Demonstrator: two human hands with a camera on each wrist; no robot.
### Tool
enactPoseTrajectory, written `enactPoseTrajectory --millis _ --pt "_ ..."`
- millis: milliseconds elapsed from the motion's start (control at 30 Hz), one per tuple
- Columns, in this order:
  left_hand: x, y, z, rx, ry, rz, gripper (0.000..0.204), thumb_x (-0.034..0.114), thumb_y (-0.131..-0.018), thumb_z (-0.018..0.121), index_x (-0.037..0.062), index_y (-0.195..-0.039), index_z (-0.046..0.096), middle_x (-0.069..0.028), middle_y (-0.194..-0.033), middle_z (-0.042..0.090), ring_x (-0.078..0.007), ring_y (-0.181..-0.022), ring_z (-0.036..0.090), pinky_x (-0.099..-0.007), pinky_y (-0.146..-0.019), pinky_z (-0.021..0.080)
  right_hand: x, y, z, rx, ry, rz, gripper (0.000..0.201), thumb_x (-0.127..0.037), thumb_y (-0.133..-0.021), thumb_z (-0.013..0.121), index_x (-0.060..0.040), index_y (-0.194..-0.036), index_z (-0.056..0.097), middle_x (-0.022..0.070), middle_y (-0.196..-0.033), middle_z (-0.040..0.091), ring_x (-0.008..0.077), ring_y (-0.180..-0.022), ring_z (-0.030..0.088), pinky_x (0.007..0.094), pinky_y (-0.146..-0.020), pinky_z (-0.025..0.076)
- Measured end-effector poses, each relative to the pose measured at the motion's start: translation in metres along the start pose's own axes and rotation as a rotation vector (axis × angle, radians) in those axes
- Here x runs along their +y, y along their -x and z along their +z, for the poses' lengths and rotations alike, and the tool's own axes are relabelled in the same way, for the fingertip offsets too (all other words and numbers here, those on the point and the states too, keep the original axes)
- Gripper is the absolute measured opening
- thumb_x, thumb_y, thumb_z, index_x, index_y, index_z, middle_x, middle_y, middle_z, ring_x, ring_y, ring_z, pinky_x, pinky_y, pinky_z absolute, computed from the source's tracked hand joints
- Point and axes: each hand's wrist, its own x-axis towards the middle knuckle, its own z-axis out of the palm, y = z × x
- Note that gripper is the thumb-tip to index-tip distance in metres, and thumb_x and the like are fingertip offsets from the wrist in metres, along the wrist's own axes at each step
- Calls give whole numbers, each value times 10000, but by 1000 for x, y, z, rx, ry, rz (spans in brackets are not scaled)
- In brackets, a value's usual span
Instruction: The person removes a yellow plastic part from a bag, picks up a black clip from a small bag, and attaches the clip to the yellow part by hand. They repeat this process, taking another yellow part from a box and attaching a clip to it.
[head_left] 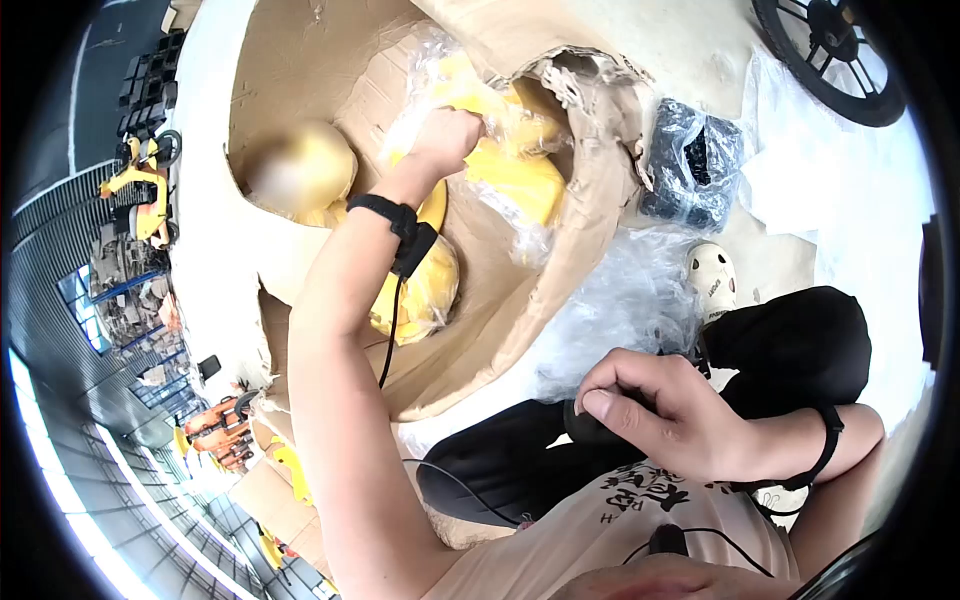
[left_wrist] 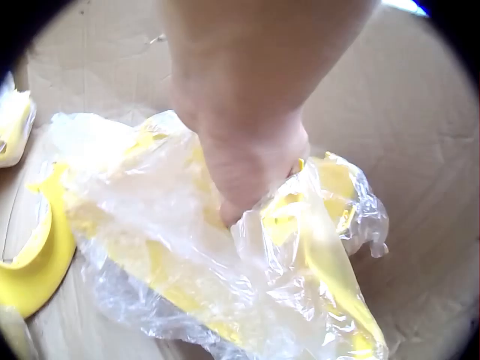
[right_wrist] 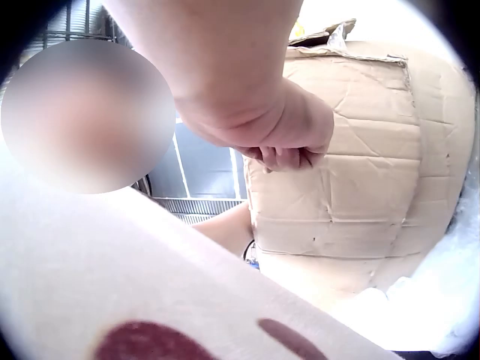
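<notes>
My left hand (head_left: 447, 138) reaches into the torn cardboard box and grips a yellow part in clear plastic wrap (left_wrist: 172, 247). In the left wrist view its fingers dip into the film, fingertips hidden. The wrap is crinkled, with yellow edges showing through. Another yellow wrapped piece (head_left: 425, 285) lies below the wrist, and a curved yellow piece (left_wrist: 46, 255) rests beside the held part. My right hand (head_left: 680, 415) hangs in front of the body above the lap, fingers loosely curled, with nothing visible in it.
The box's torn cardboard wall (head_left: 560, 290) curves around the yellow parts. Outside it lie loose clear film (head_left: 620, 300) and a dark wrapped item (head_left: 690, 165). A black wheel (head_left: 835, 45) is at the upper right. A yellow scooter (head_left: 150, 195) stands far left.
</notes>
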Motion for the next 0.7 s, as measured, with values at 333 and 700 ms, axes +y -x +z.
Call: enactPoseTrajectory --millis 333,700 --pt "-115 134 -99 392 -143 -88 234 246 -711 748 37 -784 674 -187 -791 661 -398 -797 648 -474 -702 505 2 20 8 -23 113 -127 189 -153 -965 585 33 -934 599 103 -644 553 164 -585 495 333 -577 425" --pt "32 389 -336 835 -610 -577 184 105 -806 710 -37 -919 740 -83 -866 754 -169 -755 714 -263 -694 542 -8 39 5 207 -11 -422 223 -196 -971 548 10 -941 625 -11 -728 539 68 -686 463 260 -607 385"
